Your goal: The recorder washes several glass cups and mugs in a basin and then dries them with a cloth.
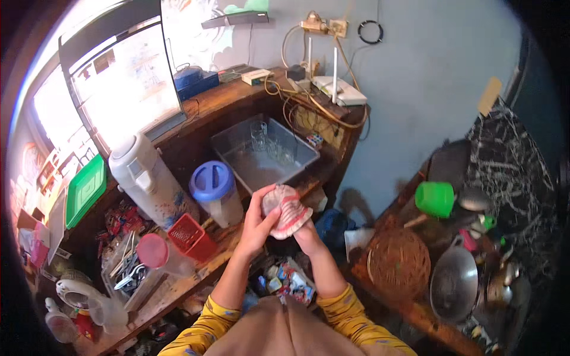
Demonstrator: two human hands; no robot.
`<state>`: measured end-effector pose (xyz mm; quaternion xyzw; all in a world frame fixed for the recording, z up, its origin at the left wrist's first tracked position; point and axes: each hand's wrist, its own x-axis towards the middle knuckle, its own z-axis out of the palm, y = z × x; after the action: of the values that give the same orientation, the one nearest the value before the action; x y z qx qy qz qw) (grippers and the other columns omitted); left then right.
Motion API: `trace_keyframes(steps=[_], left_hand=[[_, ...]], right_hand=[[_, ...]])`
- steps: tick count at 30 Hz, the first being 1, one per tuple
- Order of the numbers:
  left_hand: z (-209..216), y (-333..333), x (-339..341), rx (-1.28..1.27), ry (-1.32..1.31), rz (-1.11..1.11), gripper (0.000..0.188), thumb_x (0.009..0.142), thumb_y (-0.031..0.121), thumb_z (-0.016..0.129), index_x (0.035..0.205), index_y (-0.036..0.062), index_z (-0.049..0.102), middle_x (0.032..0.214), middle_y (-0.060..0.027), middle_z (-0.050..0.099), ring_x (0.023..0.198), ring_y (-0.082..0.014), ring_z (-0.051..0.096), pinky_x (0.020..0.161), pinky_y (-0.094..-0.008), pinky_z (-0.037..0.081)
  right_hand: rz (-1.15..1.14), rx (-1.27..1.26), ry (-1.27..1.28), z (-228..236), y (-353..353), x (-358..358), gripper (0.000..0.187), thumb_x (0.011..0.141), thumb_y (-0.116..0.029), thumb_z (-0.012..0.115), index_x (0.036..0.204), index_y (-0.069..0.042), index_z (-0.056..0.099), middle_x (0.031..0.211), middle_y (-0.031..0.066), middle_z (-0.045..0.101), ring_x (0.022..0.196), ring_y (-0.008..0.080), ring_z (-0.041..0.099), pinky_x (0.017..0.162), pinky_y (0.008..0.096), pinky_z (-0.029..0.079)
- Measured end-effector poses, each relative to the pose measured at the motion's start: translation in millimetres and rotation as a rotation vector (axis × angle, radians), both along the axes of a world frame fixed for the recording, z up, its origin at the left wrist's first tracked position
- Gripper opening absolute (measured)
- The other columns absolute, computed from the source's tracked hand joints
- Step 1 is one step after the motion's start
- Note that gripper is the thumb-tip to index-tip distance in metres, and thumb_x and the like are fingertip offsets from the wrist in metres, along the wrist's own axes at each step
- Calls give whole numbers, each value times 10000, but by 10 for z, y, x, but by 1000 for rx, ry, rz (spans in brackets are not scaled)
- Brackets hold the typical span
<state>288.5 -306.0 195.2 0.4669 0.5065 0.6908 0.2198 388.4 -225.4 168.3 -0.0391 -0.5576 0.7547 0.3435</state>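
A bunched cloth with red and white stripes is held up in front of my body, between both hands. My left hand is closed around its left side, thumb lying across the front. My right hand grips it from below and behind; the cloth covers most of those fingers. Whether anything is wrapped inside the cloth cannot be told. Just beyond my hands lies a grey plastic tray, in which clear drinking glasses stand near the back and right side.
Left on the wooden counter are a blue-lidded jug, a tall flowered thermos, a red perforated basket and cutlery. At right, another table holds a woven basket, a wok and a green container. A white router sits behind.
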Motion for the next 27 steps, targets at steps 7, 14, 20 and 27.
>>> trace_keyframes(steps=[7,14,20,27], left_hand=[[-233,-938,681,-269,133,-220,498,600,-12,637,1064,48,466,787,-24,466,770,-105,461,712,-225,385],[-643,-994,1162,-214,223,-989,282,630,50,595,889,19,489,891,-50,463,863,-137,441,762,-255,353],[-325,-1613,2437,20,108,-1408,722,671,241,669,1219,24,251,1239,-173,318,1122,-253,355,921,-351,298],[-178,-2442,3915,65,406,-1737,139,693,87,585,779,-14,544,722,-72,538,623,-147,481,567,-251,379]], right_hand=[[-13,-100,-288,51,-1160,1184,278,850,-192,460,1064,-20,505,1012,46,534,948,120,494,806,275,396],[-841,309,-636,121,-2002,2255,189,834,-116,464,971,-15,548,750,75,585,671,111,548,629,254,435],[-892,138,-885,475,-3167,2949,199,761,-155,542,923,-51,592,820,111,616,834,188,579,712,278,428],[-1526,519,-1336,375,-4863,4005,178,669,-205,615,701,-39,559,625,125,543,659,317,528,586,388,407]])
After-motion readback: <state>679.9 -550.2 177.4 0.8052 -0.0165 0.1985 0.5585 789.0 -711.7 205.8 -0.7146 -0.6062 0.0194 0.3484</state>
